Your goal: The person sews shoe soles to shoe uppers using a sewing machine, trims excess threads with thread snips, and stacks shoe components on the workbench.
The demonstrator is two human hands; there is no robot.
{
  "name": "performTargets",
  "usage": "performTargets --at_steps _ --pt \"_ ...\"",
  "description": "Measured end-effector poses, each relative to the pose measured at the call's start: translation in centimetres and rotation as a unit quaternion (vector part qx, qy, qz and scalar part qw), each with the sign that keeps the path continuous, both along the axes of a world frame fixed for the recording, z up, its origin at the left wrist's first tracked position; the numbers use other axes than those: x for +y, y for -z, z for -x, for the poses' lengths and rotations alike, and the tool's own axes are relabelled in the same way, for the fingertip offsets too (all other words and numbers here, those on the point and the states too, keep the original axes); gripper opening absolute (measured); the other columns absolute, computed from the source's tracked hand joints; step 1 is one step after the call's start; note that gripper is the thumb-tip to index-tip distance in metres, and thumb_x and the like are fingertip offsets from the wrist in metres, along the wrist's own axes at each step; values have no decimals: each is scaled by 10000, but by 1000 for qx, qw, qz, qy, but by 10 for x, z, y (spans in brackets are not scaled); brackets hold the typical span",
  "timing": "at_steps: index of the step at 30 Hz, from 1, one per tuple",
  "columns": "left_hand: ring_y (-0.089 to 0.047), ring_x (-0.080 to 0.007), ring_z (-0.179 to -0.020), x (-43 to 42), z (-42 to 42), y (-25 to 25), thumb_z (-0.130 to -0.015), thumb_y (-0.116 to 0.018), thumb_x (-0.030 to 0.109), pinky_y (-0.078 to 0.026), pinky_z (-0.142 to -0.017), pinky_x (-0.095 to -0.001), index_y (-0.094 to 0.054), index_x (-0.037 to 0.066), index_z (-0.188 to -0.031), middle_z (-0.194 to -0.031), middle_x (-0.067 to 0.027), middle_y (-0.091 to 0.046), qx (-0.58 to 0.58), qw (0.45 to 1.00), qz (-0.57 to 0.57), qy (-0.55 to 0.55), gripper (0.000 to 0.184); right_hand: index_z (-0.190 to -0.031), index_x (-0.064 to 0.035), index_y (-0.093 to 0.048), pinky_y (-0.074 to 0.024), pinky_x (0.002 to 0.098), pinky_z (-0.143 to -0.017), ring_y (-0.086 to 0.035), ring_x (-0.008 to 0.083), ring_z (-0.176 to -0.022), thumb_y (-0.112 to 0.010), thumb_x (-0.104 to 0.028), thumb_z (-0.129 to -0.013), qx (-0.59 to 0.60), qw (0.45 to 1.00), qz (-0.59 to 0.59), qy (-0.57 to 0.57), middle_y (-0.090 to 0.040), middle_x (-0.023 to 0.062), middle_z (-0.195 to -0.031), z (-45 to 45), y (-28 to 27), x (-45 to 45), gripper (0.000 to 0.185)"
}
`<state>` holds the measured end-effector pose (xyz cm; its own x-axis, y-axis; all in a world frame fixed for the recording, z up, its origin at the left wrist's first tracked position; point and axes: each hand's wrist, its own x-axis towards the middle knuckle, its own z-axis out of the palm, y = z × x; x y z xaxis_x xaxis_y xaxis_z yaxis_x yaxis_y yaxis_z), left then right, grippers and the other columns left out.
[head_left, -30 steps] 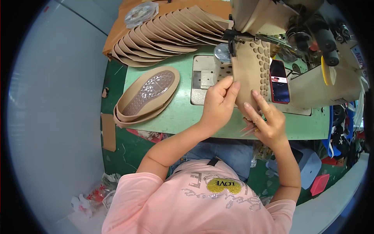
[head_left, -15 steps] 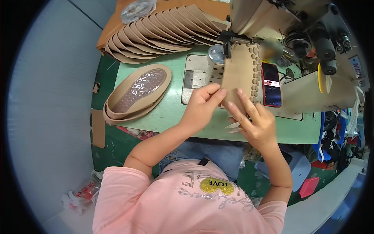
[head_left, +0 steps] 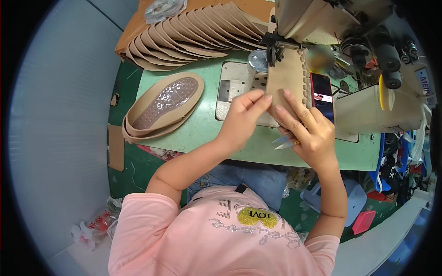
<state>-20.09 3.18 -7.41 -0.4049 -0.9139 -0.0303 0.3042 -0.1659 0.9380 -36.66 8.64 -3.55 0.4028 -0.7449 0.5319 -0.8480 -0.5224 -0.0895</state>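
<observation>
1. Head view, the left hand (head_left: 241,119): thumb and forefinger pinch narrowly at the left border of a tan shoe piece (head_left: 285,76), near its lower end.
2. Head view, the right hand (head_left: 311,131): forefinger and middle finger stretch out, slightly spread, across the lower part of that piece, while the curled fingers underneath hold thread snips (head_left: 286,145), whose blades point left over the front edge area of the bench (head_left: 198,131).
3. Head view, the tan shoe piece: it runs under the black guide (head_left: 275,46) of a sewing machine (head_left: 304,23), right of the middle of the bench, its right border cut into rounded scallops.
4. Head view, left end of the bench: nested tan shoe parts (head_left: 138,122) lie slantwise close to the front left corner, a clear studded insole (head_left: 171,97) inside the upper one.
5. Head view, back edge of the bench: a long overlapping row of tan shoe parts (head_left: 198,39) stretches from the back left corner to the machine, with a clear plastic bag (head_left: 165,10) behind it.
6. Head view, right side: a red-edged phone (head_left: 322,99) with a lit screen lies just beside the scalloped border.
</observation>
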Motion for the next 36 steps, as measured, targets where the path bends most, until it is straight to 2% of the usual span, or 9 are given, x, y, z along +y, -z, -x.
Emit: performTargets --at_steps 6,12,13,16,21,23,26,30,36 --pt "-559 -99 -802 -2 1 -8 -931 -503 164 -429 -776 -259 -625 -21 -937 -853 -46 -630 48 999 -21 -2 222 -1111 -112 -636 -491 294 -591 -545 202 -651 -747 -76 -588 -20 999 -29 -6 -576 67 -1236 -4 -8 -4 536" --pt "-537 -61 -813 -10 5 -10 -948 -498 190 -417 -762 -218 -620 -14 -967 -878 -21 -623 92 995 -35 8 239 -1115 -140 -637 -508 307 -578 -574 198 -665 -717 -45 -557 -82 996 -24 -24 -592 38 -1209 0 -14 -18 572" --pt "-540 -64 -820 -6 8 -8 -951 -492 192 -419 -770 -221 -617 -13 -983 -888 -23 -625 97 995 -36 2 243 -1103 -125 -635 -517 322 -618 -602 227 -719 -706 9 -504 -97 994 -39 -38 -588 38 -1216 2 -16 -20 617" --pt "-548 -71 -844 9 11 1 -958 -477 199 -420 -793 -232 -609 -10 -1022 -917 -31 -632 107 994 -37 -3 255 -1085 -73 -634 -512 342 -733 -627 283 -913 -766 -55 -554 -66 993 -98 -29 -599 97 -1193 6 -25 -17 548" --pt "-556 -84 -878 6 13 -7 -960 -469 208 -416 -818 -242 -609 -6 -1024 -942 -46 -639 126 992 -31 10 263 -1071 -45 -633 -511 359 -810 -616 307 -987 -756 -68 -594 -103 987 -115 -46 -598 126 -1188 9 -28 -23 493" --pt "-573 -136 -911 3 14 -13 -960 -461 183 -433 -844 -290 -580 -25 -1060 -982 -78 -629 142 988 -50 22 259 -1070 -33 -634 -502 366 -854 -602 316 -1039 -743 -83 -641 -122 984 -123 -48 -595 139 -1187 10 -31 -29 446" --pt "-587 -122 -860 -1 21 -9 -957 -469 192 -446 -801 -268 -597 -8 -1011 -958 -66 -638 154 986 -60 -13 244 -1075 -82 -632 -525 345 -755 -629 300 -926 -658 40 -515 -137 986 -85 -50 -609 75 -1173 13 -25 -36 574" --pt "-591 -99 -820 10 25 -4 -952 -483 207 -453 -760 -245 -616 7 -967 -919 -46 -643 192 973 -129 -19 240 -1067 -52 -643 -520 349 -796 -624 311 -985 -728 -55 -663 -89 991 -85 -45 -616 123 -1156 12 -28 -31 414" --pt "-571 -79 -834 7 27 -8 -947 -495 217 -426 -767 -226 -625 13 -971 -907 -32 -645 215 972 -91 -22 243 -1058 -49 -644 -520 344 -789 -631 302 -969 -698 8 -656 -115 987 -109 -37 -623 125 -1137 11 -32 -36 410"
